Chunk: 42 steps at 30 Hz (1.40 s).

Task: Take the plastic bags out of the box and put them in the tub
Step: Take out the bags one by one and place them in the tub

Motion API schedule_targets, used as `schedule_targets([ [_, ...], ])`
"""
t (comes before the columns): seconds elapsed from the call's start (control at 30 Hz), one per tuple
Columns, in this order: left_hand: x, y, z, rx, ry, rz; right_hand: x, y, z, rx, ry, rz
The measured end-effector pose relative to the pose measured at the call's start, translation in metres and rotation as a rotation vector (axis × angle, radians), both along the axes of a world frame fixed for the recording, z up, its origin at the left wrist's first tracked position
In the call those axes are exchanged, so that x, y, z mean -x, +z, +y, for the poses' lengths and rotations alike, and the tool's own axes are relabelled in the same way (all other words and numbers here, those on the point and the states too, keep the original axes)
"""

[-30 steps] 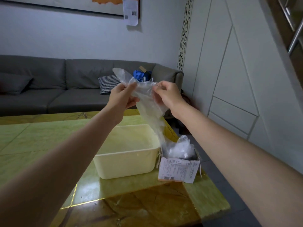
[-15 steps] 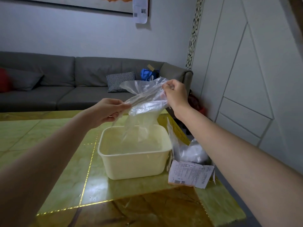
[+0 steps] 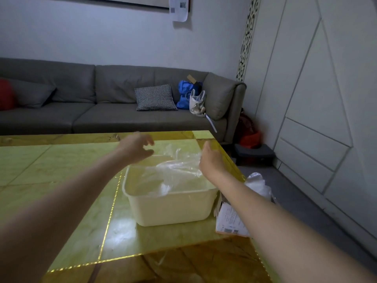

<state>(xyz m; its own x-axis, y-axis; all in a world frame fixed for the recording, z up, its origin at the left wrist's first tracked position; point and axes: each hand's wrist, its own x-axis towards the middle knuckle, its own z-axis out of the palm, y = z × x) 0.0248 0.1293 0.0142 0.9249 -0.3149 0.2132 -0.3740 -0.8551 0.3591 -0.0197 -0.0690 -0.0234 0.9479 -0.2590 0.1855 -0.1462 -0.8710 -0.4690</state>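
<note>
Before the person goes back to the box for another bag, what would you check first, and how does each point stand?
1. Plastic bag is in the tub: ok, though part rises above the rim.
2. Left hand is free of the bag: ok, fingers relaxed.
3. Right hand has let go: cannot tell, it touches the bag's edge.
4. More bags remain in the box: ok.
5. Box sits safely on the table: cannot tell, it is at the edge.

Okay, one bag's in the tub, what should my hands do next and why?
Probably reach the right hand back to the box beside the tub: the clear bag lies in the tub, both hands look empty, and more bags still bulge from the box.
</note>
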Motion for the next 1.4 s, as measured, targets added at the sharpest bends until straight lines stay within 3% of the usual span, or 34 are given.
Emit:
schedule_targets([
  [0.1, 0.005, -0.019, -0.027, -0.170, -0.225, 0.285, -0.001, -0.005, 0.001, 0.112, 0.051, 0.065],
  [0.23, -0.003, -0.052, -0.046, -0.540, -0.217, 0.453, -0.008, -0.017, 0.004, 0.250, 0.100, 0.175],
  [0.37, -0.017, -0.072, -0.051, -0.597, -0.172, 0.510, -0.012, -0.023, 0.007, 0.409, 0.140, 0.392],
  [0.47, -0.028, -0.081, -0.048, -0.547, -0.156, 0.557, -0.015, -0.013, 0.016, 0.740, 0.237, 0.291],
  [0.57, -0.040, -0.094, -0.048, -0.572, -0.158, 0.579, -0.021, 0.001, 0.025, 0.714, 0.371, 0.232],
  [0.67, -0.042, -0.099, -0.050, -0.637, -0.157, 0.596, -0.024, -0.006, 0.024, 0.527, 0.482, 0.697],
  [0.73, -0.039, -0.097, -0.048, -0.665, -0.145, 0.591, -0.028, -0.021, 0.017, 0.540, 0.428, 0.903],
  [0.87, -0.027, -0.077, -0.043, -0.577, -0.129, 0.558, -0.029, -0.028, 0.011, 0.477, 0.396, 0.864],
  [1.03, -0.010, -0.035, -0.045, -0.288, -0.130, 0.403, -0.010, 0.022, 0.015, 0.459, 0.417, 0.401],
  [1.13, 0.006, -0.020, -0.057, -0.161, -0.178, 0.292, 0.009, 0.058, 0.011, 0.537, 0.355, 0.246],
  [1.2, 0.018, -0.013, -0.069, -0.083, -0.236, 0.255, 0.025, 0.078, 0.005, 0.716, 0.268, 0.298],
  [1.27, 0.028, -0.010, -0.082, 0.018, -0.286, 0.276, 0.041, 0.089, -0.003, 0.781, 0.155, 0.476],
  [1.33, 0.041, -0.006, -0.093, 0.097, -0.327, 0.293, 0.051, 0.086, -0.016, 0.647, 0.132, 0.564],
  [1.4, 0.056, -0.004, -0.106, 0.202, -0.373, 0.345, 0.058, 0.080, -0.027, 0.352, 0.192, 0.469],
])
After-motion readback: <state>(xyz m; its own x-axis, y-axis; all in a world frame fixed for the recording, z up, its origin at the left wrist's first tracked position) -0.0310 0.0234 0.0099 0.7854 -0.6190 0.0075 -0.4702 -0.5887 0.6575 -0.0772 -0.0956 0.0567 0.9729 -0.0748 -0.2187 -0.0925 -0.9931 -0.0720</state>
